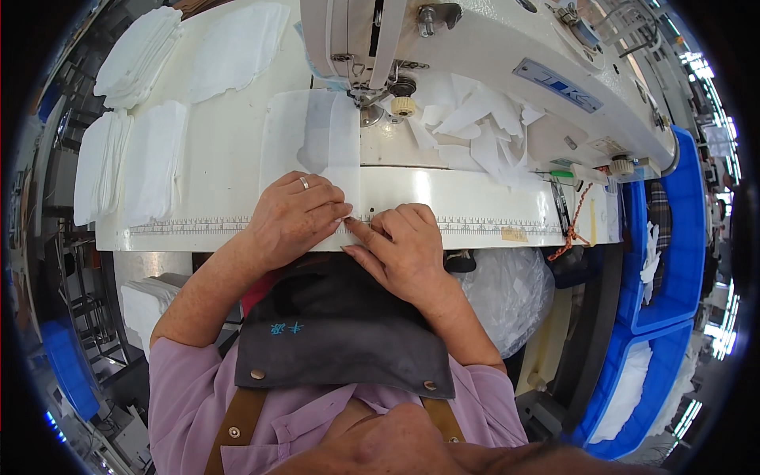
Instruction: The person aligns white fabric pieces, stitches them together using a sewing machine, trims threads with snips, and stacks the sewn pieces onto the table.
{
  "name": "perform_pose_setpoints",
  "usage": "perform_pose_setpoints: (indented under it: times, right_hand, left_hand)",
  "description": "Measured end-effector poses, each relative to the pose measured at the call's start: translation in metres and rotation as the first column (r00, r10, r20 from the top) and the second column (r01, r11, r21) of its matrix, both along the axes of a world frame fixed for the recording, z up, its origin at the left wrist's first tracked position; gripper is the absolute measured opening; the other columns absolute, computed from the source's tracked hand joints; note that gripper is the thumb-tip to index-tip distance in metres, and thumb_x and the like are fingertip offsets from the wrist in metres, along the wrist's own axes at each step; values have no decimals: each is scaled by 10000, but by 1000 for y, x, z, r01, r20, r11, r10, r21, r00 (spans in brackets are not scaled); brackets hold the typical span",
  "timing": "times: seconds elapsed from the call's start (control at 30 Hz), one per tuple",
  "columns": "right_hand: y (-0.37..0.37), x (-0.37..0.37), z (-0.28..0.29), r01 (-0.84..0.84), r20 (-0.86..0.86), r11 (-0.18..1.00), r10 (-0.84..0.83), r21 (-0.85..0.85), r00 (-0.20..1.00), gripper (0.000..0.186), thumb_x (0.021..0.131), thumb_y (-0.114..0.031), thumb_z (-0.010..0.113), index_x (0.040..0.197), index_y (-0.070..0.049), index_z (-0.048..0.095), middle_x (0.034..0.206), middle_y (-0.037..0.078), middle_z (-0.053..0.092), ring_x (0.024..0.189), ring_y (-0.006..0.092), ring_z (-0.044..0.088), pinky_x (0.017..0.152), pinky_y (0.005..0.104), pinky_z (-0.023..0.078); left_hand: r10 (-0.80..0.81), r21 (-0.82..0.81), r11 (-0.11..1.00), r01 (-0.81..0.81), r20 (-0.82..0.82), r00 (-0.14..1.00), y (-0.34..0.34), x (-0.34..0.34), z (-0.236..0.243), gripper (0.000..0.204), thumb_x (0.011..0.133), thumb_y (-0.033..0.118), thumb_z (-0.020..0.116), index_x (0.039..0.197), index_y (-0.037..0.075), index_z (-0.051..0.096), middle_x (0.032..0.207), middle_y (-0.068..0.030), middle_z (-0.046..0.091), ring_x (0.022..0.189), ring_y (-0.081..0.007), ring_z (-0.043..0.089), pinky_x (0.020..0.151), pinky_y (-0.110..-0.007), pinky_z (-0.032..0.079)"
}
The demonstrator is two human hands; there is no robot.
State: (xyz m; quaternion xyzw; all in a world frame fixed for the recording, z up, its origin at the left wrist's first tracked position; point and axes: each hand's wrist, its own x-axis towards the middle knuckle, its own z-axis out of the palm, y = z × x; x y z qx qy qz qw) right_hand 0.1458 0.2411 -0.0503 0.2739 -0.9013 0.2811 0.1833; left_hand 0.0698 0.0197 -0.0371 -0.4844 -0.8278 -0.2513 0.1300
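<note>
A white fabric piece (277, 142) lies flat on the sewing machine table, its far right edge next to the presser foot (369, 101). My left hand (297, 218), with a ring on one finger, has its fingers closed at the near right corner of this fabric. Coming in from the right, my right hand (405, 247) has curled fingers, and its index fingertip meets the left fingertips at that same corner. Its thumb sits lower, by the table's front edge. The fingers mostly hide the pinched corner.
Stacks of white fabric pieces (134, 55) lie at the left. White scraps (483, 131) are heaped beneath the machine arm (538, 71). A ruler strip (190, 226) runs along the front edge. Tweezers (560, 204) and an orange cord (582, 210) lie right, beside blue bins (682, 237).
</note>
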Motion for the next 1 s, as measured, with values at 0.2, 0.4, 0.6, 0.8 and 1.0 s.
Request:
perform_pose_setpoints:
  times: [0.2, 0.4, 0.6, 0.8, 1.0]
  right_hand:
    - [6, -6, 5, -25, 54, 997, 28, -70, 998, 325, 824, -235, 815, 1108, -99, 736, 955, 33, 604, 901, 227, 604, 878, 412, 455]
    - [3, -23, 18, -26, 37, 999, 25, 29, 999, 225, 842, -189, 789, 1022, -64, 739, 1116, 48, 702, 1039, 236, 649, 1058, 457, 462]
    - [0, -30, 28, -103, 30, 984, 100, 143, 995, 200, 830, -161, 789, 1000, -63, 745, 1069, 29, 723, 1044, 220, 653, 1074, 458, 464]
    - [-1, -40, 30, -114, 30, 983, 111, 146, 993, 215, 810, -152, 804, 995, -64, 742, 1069, 28, 723, 1026, 223, 656, 1039, 439, 483]
    - [2, -66, 27, -86, -7, 982, 89, 170, 996, 224, 805, -167, 804, 996, -70, 740, 1066, 29, 720, 982, 225, 649, 949, 401, 497]
  left_hand:
    - [11, 0, 1000, -11, 25, 1000, 0, 1, 0, 275, 701, 73, 815, 971, 93, 769, 986, -15, 711, 932, -216, 705, 833, -361, 557]
    - [-115, -34, 992, 124, 190, 975, -6, -18, 17, 203, 754, 135, 806, 947, 92, 760, 1015, -37, 726, 943, -221, 712, 832, -386, 555]
    - [36, -86, 996, -32, 40, 999, -1, -69, 5, 366, 840, 272, 808, 1155, 98, 740, 1283, -59, 686, 1175, -244, 655, 975, -432, 512]
    - [54, -75, 996, -47, 93, 994, -3, -73, -7, 434, 822, 291, 817, 1206, 105, 736, 1364, -64, 662, 1244, -256, 632, 1053, -430, 490]
    - [73, -48, 996, -71, 38, 997, 0, -77, -12, 404, 843, 300, 788, 1192, 101, 741, 1344, -71, 676, 1237, -246, 639, 1087, -419, 471]
